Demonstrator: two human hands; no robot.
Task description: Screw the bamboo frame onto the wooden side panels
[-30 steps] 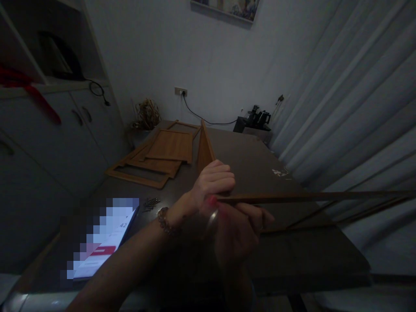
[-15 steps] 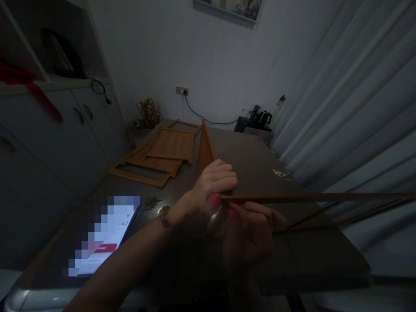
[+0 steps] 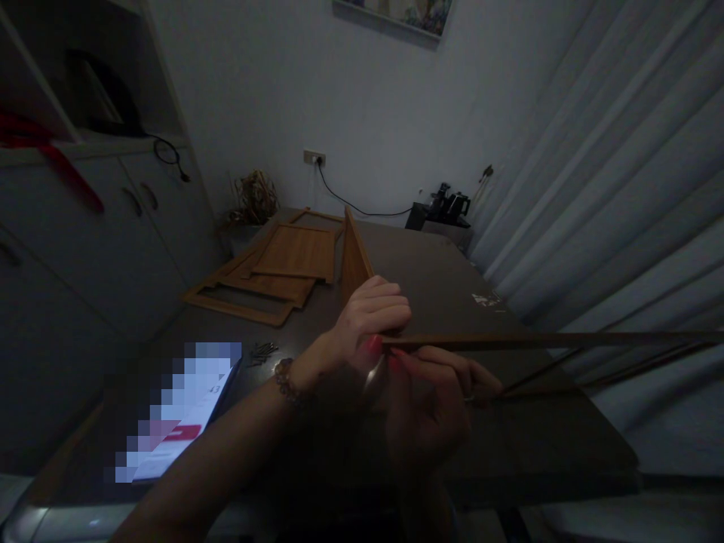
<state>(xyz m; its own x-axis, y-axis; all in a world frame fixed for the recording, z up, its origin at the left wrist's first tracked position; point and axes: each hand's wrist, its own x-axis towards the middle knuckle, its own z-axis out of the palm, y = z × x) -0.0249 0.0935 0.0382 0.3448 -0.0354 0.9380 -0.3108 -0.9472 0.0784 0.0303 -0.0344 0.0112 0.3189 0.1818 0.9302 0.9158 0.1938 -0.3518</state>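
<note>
The left hand (image 3: 374,311) is clamped on the corner where a standing wooden panel (image 3: 355,253) meets a long wooden frame (image 3: 537,342) that reaches right over the desk (image 3: 430,264). The right hand (image 3: 433,400) is at the frame's left end, fingertips close together; it is too dark to tell if they grip anything. Small screws (image 3: 263,353) lie to the left, near a bright screen (image 3: 186,430).

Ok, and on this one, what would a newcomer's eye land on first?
Probably the lit screen at lower left, the brightest thing in a dim room. Then the centre, where the left hand grips the end of a long wooden strip, with the right hand just below it. Beyond the left hand, a wooden panel stands on edge.
</note>
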